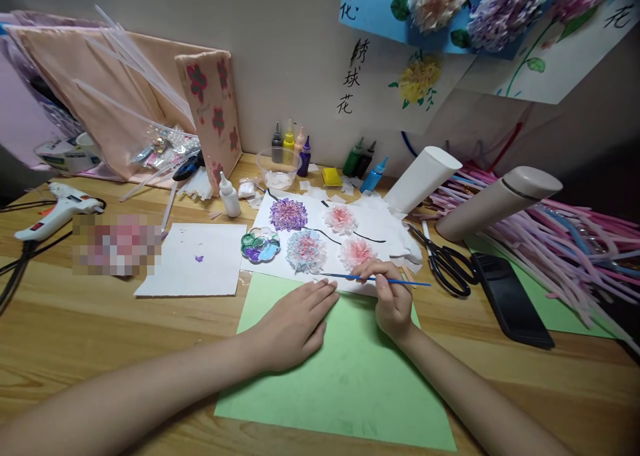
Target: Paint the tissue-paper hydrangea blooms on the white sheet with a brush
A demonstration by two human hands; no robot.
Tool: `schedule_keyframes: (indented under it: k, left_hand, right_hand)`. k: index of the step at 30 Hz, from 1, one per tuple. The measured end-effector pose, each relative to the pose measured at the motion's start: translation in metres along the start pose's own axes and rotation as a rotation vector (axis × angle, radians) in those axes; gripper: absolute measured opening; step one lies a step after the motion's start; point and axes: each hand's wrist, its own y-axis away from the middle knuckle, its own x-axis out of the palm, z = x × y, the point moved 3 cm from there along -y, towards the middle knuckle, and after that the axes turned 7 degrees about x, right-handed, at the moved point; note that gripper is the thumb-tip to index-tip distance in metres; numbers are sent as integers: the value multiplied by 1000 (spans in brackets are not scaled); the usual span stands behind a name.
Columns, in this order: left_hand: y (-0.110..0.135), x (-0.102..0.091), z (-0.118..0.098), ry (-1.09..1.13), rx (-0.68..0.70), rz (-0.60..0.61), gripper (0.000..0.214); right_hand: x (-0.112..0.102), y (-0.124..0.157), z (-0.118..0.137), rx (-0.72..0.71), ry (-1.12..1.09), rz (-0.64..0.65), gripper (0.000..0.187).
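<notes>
My right hand (393,299) is closed in a pinch on a thin blue paintbrush (410,282) that lies almost level, its tip pointing left near the blue-pink paper flower (305,251). My left hand (295,323) rests flat, fingers stretched out, on a green paper sheet (345,376). Just beyond both hands lies a white sheet (373,226) bearing several paper flowers: a purple one (289,214) and two pink ones (341,219) (357,252). A flower-shaped paint palette (260,245) sits at the white sheet's left edge.
Black scissors (447,266) and a dark phone (510,301) lie to the right, beside a beige bottle (495,203) and a heap of pink straws (575,243). Small paint bottles (290,146) and a clear bowl (277,169) stand at the back. A glue gun (55,213) lies far left.
</notes>
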Motion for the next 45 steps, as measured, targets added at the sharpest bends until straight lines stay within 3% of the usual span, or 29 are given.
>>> schedule_keyframes:
  k: [16,45]
  left_hand:
    - [-1,0,1,-14,2,21,50]
    - [-2,1,2,-26,-5,32,50]
  right_hand:
    - [0,0,-5,25,21,43,22]
    - [-1,-4,-1,69,-37,-92,24]
